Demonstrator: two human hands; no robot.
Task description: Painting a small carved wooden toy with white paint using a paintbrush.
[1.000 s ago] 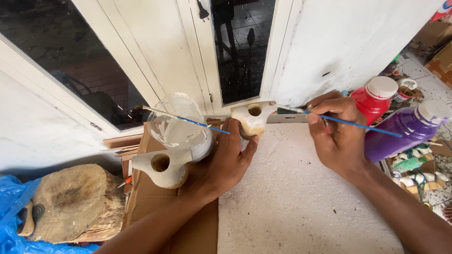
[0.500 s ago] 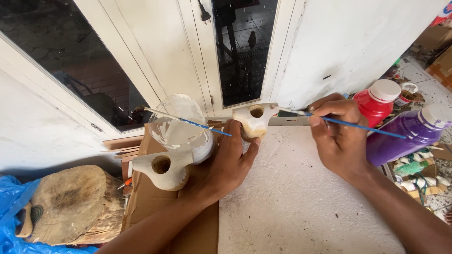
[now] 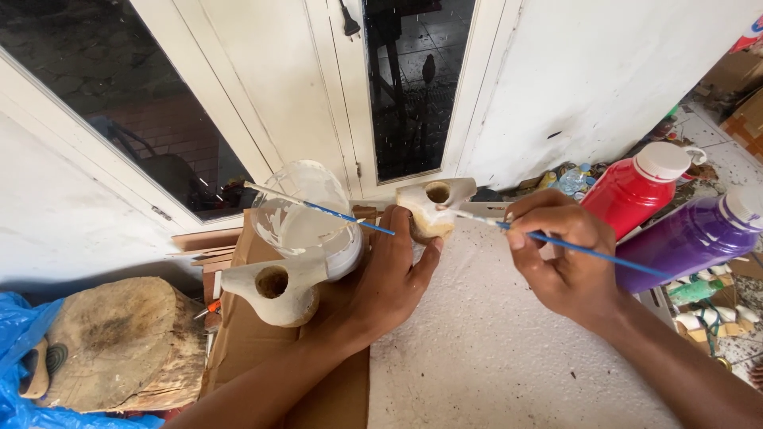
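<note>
I am gripping a small pale clay piece point(image 3: 431, 208) in my left hand point(image 3: 387, 280), fingers curled around its underside so that its round hole is facing up and its white-coated side is turning toward the wall. It is sitting above the near edge of the white textured board point(image 3: 493, 349), just beside the clear plastic jar point(image 3: 308, 218). My right hand point(image 3: 566, 256) is pinching a thin blue-handled brush point(image 3: 556, 241) between thumb and fingertips, its tip touching the rim of the piece. The jar is standing on the brown cardboard point(image 3: 262, 334); white paint is smearing its inner walls and pooling at its bottom, and a second blue-handled brush point(image 3: 318, 208) is leaning across its mouth. A second clay piece point(image 3: 278, 287), coated white with a dark round hole, is lying against the jar's front. To my right, a red bottle point(image 3: 632, 195) with a white cap and a purple bottle point(image 3: 687, 238) are lying tilted near each other, both looking full of colour. A wooden stump point(image 3: 119, 345) is resting at my left.
</note>
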